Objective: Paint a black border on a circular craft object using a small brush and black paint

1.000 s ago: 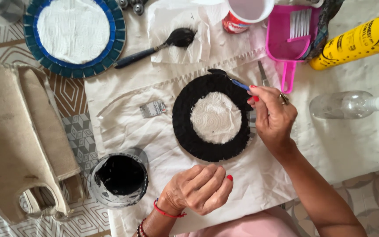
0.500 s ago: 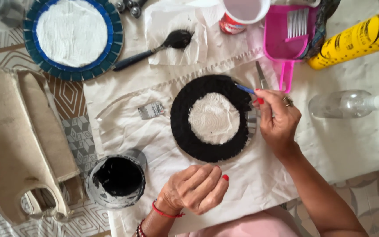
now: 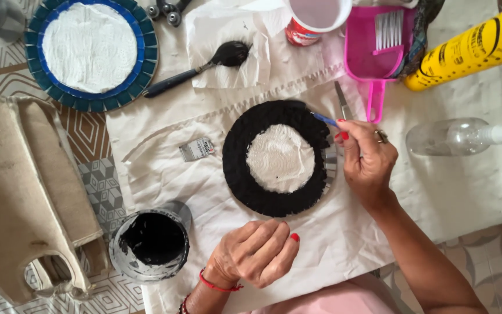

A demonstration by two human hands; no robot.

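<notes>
Head view: the right hand (image 3: 367, 160) has its fingers (image 3: 344, 135) pinched closed on a thin blue-handled brush (image 3: 325, 120), whose tip rests on the upper right edge of the round disc (image 3: 277, 158), black around the rim and white in the middle, lying on the white cloth (image 3: 204, 180) at the centre of the surface. The left hand (image 3: 257, 253) rests on the cloth just below the disc, fingers curled loosely inward and holding nothing. A tin of black paint (image 3: 151, 239) stands to the left of that hand, near it but apart.
</notes>
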